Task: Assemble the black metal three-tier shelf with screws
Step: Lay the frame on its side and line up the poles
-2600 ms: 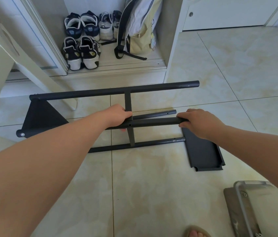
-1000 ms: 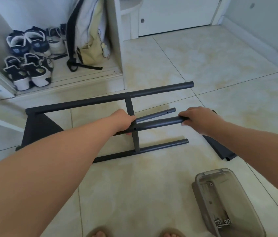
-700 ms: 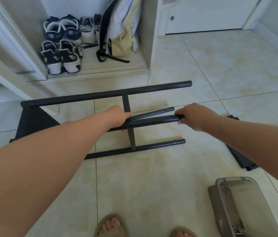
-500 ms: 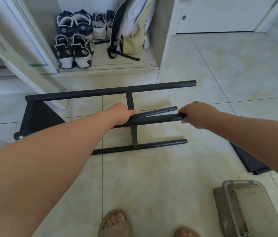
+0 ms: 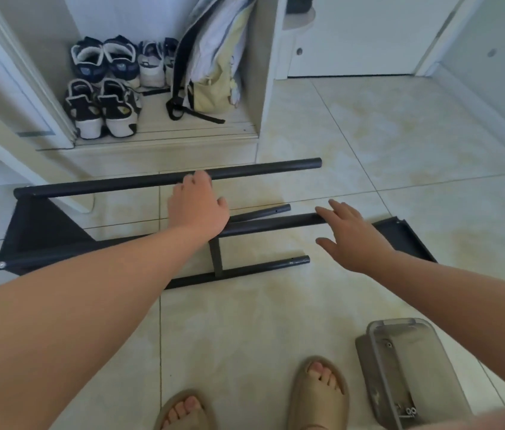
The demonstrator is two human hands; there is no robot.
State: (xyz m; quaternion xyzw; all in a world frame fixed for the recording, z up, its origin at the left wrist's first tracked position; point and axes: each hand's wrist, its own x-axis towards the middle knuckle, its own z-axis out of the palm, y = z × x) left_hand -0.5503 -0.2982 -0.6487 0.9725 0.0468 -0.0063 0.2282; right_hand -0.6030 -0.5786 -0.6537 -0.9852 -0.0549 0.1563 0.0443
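Observation:
The black metal shelf frame (image 5: 260,168) lies on its side on the tiled floor, its round tubes pointing right and one black shelf panel (image 5: 40,225) fixed at its left end. My left hand (image 5: 196,206) hovers open over the frame's middle, fingertips at the far tube. My right hand (image 5: 353,234) is open with spread fingers, just off the right end of the upper near tube (image 5: 276,223). A loose black shelf panel (image 5: 406,240) lies on the floor behind my right wrist. A grey plastic box (image 5: 412,370) with screws (image 5: 409,411) in its corner stands at the lower right.
An open closet at the back holds several sneakers (image 5: 102,103) and a backpack (image 5: 210,63). A white slanted furniture leg (image 5: 27,156) stands at the left beside the frame. My sandalled feet (image 5: 319,389) are at the bottom edge.
Both hands have let go of the upper near tube they were gripping. The left hand moved up toward the far tube, and the right hand opened and drew back to the right.

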